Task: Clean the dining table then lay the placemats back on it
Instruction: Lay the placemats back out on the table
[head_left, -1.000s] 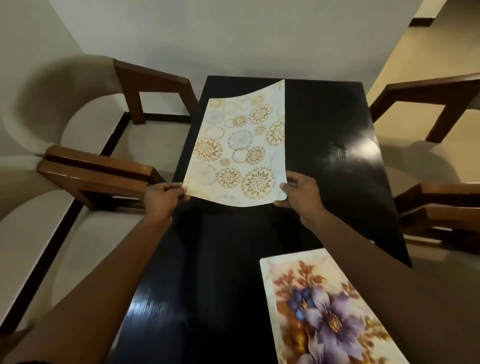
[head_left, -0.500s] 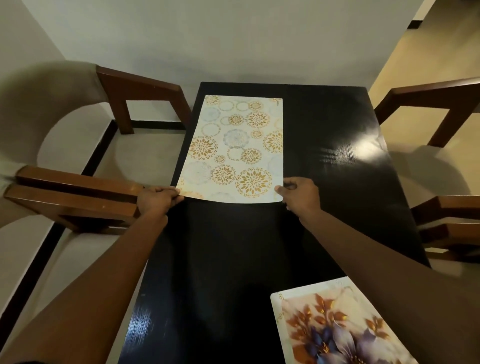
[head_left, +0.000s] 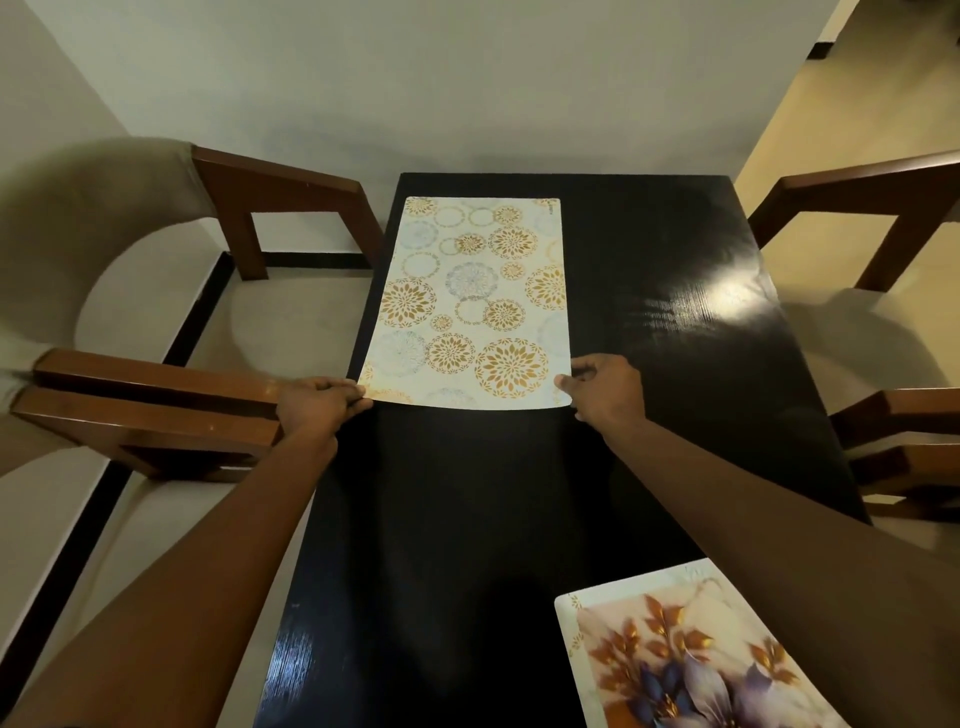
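Two placemats noted on one black dining table (head_left: 649, 395). The medallion-print placemat (head_left: 470, 304) lies flat at the far left portion of the tabletop. The left hand (head_left: 317, 408) pinches its near left corner; the right hand (head_left: 605, 389) pinches its near right corner. The floral placemat (head_left: 680, 654) lies at the near right edge, partly covered by the right forearm. Four wooden chairs counted: two left (head_left: 150, 415), two right (head_left: 893, 208).

Floral placemat (head_left: 675, 660): cut off by the bottom edge, its right side hidden under the right forearm. Worktop (head_left: 675, 260): near end out of frame. Right-side chair (head_left: 883, 192): cropped by the right edge. Left hand (head_left: 317, 405): fingertips hidden beneath the circle-patterned placemat (head_left: 472, 301) corner.
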